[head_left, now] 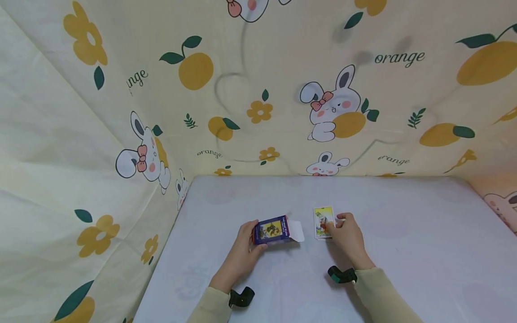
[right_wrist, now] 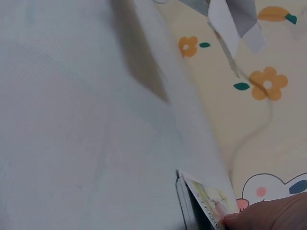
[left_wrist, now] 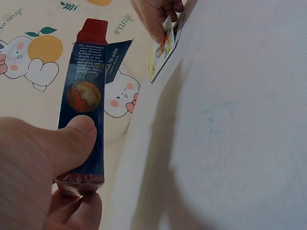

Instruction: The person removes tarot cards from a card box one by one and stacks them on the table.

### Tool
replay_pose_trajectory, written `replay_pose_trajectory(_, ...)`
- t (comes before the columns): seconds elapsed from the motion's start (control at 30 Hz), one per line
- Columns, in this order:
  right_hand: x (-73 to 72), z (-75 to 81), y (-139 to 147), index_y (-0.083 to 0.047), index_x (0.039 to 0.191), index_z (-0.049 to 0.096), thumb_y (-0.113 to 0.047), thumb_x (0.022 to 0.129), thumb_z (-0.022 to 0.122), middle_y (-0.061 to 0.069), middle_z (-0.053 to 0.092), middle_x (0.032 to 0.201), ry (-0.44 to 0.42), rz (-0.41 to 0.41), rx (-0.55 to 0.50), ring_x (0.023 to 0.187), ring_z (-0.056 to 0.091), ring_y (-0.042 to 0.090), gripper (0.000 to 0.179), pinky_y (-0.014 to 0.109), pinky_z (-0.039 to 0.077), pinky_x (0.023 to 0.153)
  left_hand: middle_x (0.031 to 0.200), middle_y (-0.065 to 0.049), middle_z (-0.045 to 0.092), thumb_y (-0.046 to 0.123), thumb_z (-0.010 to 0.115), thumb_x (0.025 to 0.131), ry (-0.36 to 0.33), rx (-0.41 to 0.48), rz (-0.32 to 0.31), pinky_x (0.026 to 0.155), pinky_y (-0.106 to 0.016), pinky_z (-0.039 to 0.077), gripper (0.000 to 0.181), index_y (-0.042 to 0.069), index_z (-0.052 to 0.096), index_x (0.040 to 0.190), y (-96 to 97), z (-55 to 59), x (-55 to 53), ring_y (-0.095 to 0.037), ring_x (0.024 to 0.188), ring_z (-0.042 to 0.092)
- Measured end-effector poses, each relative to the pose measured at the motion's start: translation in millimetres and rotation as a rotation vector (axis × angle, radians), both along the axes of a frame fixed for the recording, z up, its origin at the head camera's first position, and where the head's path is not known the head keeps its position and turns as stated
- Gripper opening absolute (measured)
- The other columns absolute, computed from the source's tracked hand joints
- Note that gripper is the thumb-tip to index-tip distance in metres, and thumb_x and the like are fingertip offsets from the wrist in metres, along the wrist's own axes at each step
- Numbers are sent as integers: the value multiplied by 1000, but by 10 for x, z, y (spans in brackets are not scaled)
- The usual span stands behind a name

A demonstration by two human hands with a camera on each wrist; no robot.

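Observation:
In the head view my left hand [head_left: 243, 253] grips a dark blue tarot card box [head_left: 270, 229] by its left end, raised off the table. The box's flap is open and points right. My left thumb [left_wrist: 81, 139] lies along the narrow printed side of the box in the left wrist view. To the right, my right hand [head_left: 349, 237] pinches tarot cards [head_left: 323, 217] at their right edge, picture side showing. The right wrist view has the upper card [right_wrist: 208, 196] tilted, with a gap between it and more cards below; the fingers underneath are hidden there.
A white table surface [head_left: 404, 251] spreads around both hands. Behind it and to the left hangs a cream cloth [head_left: 282, 54] printed with rabbits, oranges and flowers. A black wrist camera [head_left: 241, 297] sits on the left wrist, another camera [head_left: 341, 274] on the right.

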State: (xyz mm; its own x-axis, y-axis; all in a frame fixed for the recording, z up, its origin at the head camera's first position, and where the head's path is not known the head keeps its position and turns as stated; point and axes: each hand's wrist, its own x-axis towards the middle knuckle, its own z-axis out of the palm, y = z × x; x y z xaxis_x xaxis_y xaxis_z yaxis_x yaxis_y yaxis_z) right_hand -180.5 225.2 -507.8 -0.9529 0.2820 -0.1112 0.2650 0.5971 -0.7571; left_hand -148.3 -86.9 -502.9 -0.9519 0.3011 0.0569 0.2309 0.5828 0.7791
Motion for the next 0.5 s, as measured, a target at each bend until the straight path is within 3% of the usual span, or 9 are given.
replay_pose_trajectory(0.3,5,-33,-18,7,129,39,-20,91,60,17,53,93,-24,-10,38,74,51,26,51,30,42,55,153,-4,25,31,62,95,2,-4,5,113,-35,28,71,16,22,153,-11,-7,2,-21,139,29)
replay_pose_trajectory(0.5,0,0,-18,8,130,38,-20,88,60,19,52,97,-46,-10,64,80,51,29,55,32,42,60,153,-5,26,30,62,95,15,-10,4,113,-37,28,71,15,23,153,-21,-14,16,-22,140,29)
